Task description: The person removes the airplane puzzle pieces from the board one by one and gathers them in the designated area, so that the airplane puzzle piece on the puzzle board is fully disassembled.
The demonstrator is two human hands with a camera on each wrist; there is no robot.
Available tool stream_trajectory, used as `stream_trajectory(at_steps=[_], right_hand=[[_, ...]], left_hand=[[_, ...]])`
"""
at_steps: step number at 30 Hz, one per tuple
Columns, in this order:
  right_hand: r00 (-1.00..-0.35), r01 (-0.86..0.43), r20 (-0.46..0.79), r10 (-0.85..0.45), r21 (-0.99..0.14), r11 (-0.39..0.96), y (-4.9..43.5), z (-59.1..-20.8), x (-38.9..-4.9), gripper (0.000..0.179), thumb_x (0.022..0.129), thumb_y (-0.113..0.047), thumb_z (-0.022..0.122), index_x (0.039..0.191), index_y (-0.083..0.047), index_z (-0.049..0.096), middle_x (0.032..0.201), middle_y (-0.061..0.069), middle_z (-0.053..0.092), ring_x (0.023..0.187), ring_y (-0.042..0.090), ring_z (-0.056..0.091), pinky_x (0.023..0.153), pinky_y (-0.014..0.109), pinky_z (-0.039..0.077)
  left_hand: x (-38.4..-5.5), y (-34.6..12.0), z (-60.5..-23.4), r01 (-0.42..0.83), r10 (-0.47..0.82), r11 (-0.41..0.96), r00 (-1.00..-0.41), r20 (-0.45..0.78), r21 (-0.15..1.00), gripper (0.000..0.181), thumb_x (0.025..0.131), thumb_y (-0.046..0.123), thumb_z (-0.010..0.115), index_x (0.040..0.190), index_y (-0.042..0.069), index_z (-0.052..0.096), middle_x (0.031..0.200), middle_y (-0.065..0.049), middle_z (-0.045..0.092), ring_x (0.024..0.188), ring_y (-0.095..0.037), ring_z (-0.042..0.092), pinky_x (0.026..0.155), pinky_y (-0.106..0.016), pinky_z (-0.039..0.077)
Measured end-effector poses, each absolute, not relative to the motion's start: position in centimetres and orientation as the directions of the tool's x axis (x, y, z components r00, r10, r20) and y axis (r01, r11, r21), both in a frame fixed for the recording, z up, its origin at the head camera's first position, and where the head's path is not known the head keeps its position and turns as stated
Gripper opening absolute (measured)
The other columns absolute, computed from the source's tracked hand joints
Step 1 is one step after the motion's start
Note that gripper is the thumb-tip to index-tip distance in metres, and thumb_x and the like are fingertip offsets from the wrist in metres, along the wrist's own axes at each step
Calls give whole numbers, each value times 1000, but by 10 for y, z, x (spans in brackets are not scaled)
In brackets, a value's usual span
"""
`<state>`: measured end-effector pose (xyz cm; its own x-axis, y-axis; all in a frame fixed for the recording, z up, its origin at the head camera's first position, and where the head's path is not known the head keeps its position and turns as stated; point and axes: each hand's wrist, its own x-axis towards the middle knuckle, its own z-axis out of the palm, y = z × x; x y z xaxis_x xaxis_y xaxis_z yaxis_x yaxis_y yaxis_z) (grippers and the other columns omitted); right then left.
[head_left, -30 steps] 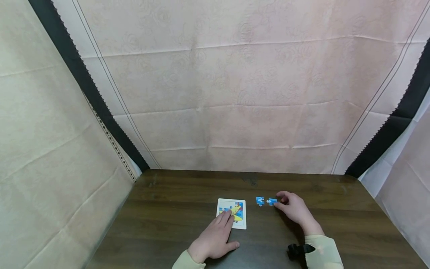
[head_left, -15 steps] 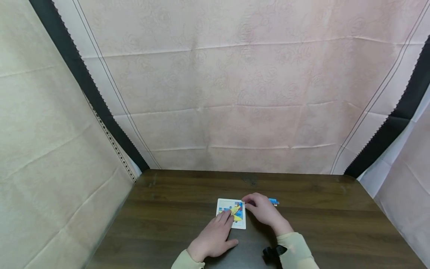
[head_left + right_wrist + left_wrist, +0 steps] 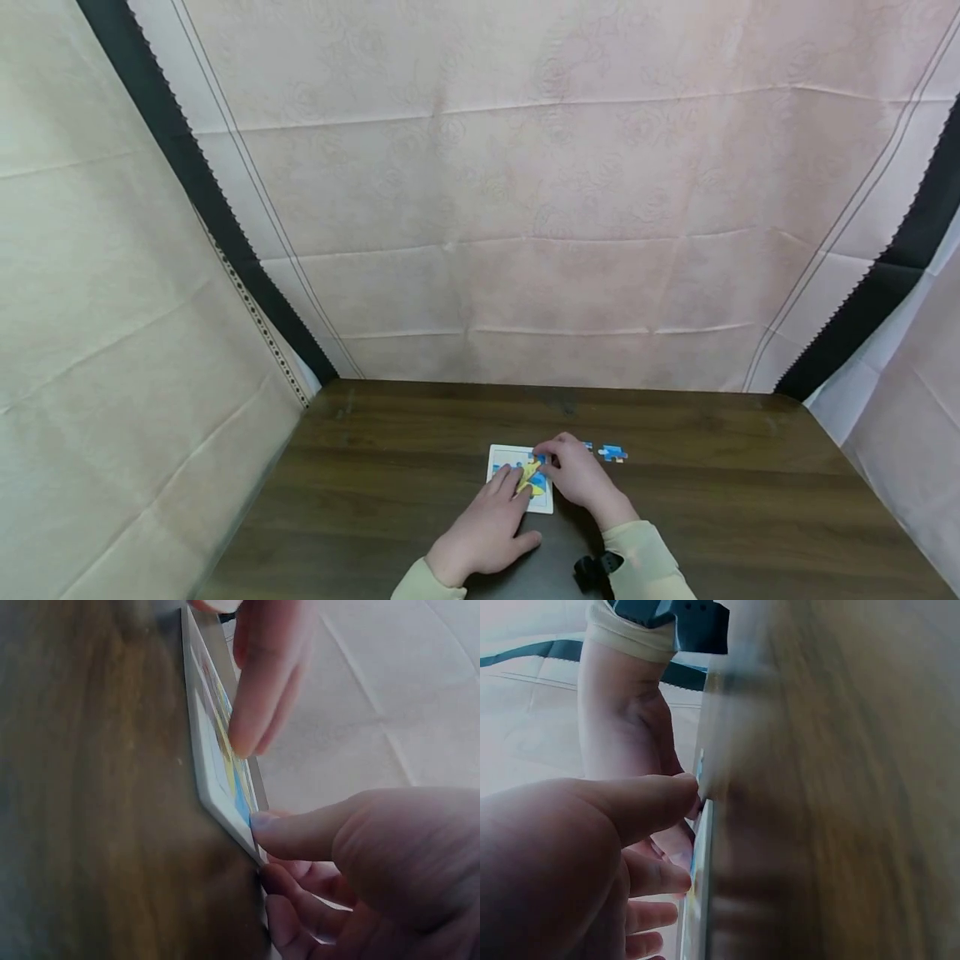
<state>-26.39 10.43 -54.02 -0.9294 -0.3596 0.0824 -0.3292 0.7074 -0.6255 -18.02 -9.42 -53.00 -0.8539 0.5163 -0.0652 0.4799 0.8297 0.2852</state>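
Observation:
A small jigsaw puzzle (image 3: 504, 453) with a white frame and a yellow and blue picture lies flat on the table. My left hand (image 3: 480, 533) rests over its lower left, fingers straight and fingertips on the picture, thumb out to the side. At the upper right corner of the puzzle, my right hand (image 3: 581, 475) pinches a blue puzzle piece, mostly hidden by the thumb and forefinger. In the right wrist view the thumb tip (image 3: 264, 822) meets a blue patch just inside the white frame. Two loose blue pieces lie right of the puzzle: one (image 3: 612, 453) in full view, another (image 3: 587, 446) mostly behind the right hand.
The brown wooden table (image 3: 397, 433) carries all of this. Pale cloth walls (image 3: 540, 208) with dark bands rise behind and at both sides of it. A black wrist camera (image 3: 592, 572) sits at the right cuff.
My right hand has moved left from beside the loose pieces to the puzzle's upper right, its fingertips now over the frame. The left hand has stayed on the puzzle.

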Motion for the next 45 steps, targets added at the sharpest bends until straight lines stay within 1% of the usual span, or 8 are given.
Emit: stream_trajectory(at_steps=[6,9,11,16,21,27,35,45], right_hand=[[-914,-377,110,-391,-590,714,108,-539,-262,21,99,-9,77,120,-11,80,102,-1,62,81,15,53,72,37,50],[-906,-397,117,-408,-571,719,109,-539,-263,20,100,-10,77,120,-11,80,101,-2,63,81,14,54,72,37,51],[-902,-411,129,-413,-555,723,110,-538,-264,19,99,-9,77,117,-11,81,101,-2,65,83,14,57,75,39,54],[-896,-429,145,-421,-531,731,110,-537,-264,15,99,-6,76,113,-10,82,102,1,68,90,18,66,83,45,60],[-889,-443,148,-434,-517,733,110,-538,-265,15,99,-5,75,109,-12,83,102,0,69,92,19,68,86,46,60],[-886,-452,165,-434,-513,729,111,-540,-266,14,100,-5,75,109,-12,83,101,-1,69,91,18,69,86,46,61],[-889,-453,178,-421,-469,758,108,-539,-266,13,100,-8,76,109,-13,83,100,-2,67,85,14,66,83,42,61],[-896,-442,180,-405,-438,783,104,-540,-266,10,101,-10,75,108,-13,82,101,-1,66,88,16,66,87,43,61]], left_hand=[[-181,-85,-528,504,542,811,-839,-57,296,70,107,50,62,159,6,51,171,-12,35,158,-27,31,123,-44,36],[-183,-82,-530,507,544,812,-837,-62,289,69,107,51,61,159,6,51,170,-10,37,157,-24,33,122,-42,37],[-184,-80,-531,503,540,817,-838,-71,282,69,107,52,60,159,6,52,169,-9,38,156,-23,34,122,-42,37],[-184,-80,-530,499,541,819,-836,-90,283,69,108,53,59,159,7,52,170,-8,38,157,-25,34,122,-43,37],[-184,-82,-530,495,543,815,-833,-103,301,70,107,53,59,160,7,51,171,-8,36,158,-27,33,122,-43,37],[-187,-84,-532,484,545,813,-828,-132,323,70,107,54,59,161,10,50,172,-6,35,159,-26,31,123,-43,36],[-187,-87,-533,520,578,795,-805,-131,312,71,108,51,58,162,6,46,173,-11,33,160,-30,29,125,-43,33],[-184,-87,-529,532,577,800,-809,-115,278,70,108,50,60,161,5,48,172,-11,35,159,-29,30,126,-39,31]])
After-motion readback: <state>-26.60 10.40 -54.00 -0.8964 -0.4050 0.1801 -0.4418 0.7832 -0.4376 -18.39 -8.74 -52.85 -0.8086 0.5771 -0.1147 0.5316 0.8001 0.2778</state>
